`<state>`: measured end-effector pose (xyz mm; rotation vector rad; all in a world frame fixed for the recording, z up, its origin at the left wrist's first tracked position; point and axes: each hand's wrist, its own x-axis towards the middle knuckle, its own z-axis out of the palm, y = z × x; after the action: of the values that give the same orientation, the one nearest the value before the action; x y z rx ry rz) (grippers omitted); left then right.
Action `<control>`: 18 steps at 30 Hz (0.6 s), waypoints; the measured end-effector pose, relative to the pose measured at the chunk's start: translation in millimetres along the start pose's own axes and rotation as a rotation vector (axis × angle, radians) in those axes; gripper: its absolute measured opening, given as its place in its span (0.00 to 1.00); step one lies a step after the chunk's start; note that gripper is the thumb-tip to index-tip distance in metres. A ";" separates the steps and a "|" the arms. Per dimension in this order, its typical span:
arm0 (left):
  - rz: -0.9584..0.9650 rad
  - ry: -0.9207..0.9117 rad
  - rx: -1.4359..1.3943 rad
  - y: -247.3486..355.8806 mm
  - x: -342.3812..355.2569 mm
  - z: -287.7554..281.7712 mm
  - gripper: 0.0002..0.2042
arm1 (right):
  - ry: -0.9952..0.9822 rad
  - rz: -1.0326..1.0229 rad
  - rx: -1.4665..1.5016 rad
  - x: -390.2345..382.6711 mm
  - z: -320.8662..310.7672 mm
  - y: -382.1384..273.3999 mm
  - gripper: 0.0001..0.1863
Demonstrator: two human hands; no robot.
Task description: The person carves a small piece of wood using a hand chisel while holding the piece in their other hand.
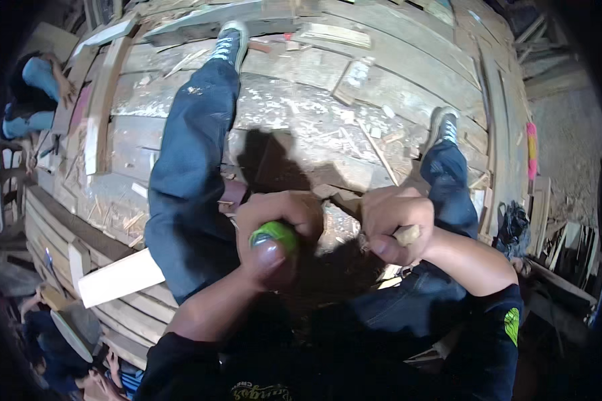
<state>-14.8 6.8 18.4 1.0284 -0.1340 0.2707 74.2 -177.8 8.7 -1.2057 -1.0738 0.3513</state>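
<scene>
In front of my body, my left hand [294, 217] is wrapped round a bright green handle [282, 234] with a grey end, the thumb lying over it. What the handle belongs to is hidden under the fist. A short way to the right, my right hand [396, 217] is closed on a pale, wood-coloured piece [407, 234]; only its blunt end shows between thumb and fingers. The two fists are apart, above my lap and between my spread legs. Dark shadow covers the space below them, so I cannot make out whether the held things meet anything there.
Wood chips and offcuts litter the plank floor [301, 100]. A pale board [120, 277] juts out beside my left thigh, over stacked planks [124, 321]. Other people are at the left edge and lower left. A black plastic bag [513, 230] lies at right.
</scene>
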 end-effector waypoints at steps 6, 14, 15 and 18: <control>0.028 0.083 -0.143 17.3 -0.8 -13.6 0.26 | 0.002 0.014 0.008 -0.5 0.5 2.2 0.10; -0.024 -0.045 0.054 -6.6 -3.5 -6.3 0.29 | -0.039 -0.008 -0.051 3.4 1.2 -5.2 0.13; -0.036 -0.074 0.061 -10.2 -2.7 -5.0 0.29 | -0.038 0.015 -0.098 1.8 -0.3 -6.6 0.13; -0.025 0.047 -0.003 3.2 -3.1 -9.4 0.28 | -0.023 0.041 -0.066 1.1 -0.3 -0.3 0.13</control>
<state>-18.9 15.9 15.5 1.0196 -0.0790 0.2714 74.9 -177.2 9.5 -1.2859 -1.0892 0.3645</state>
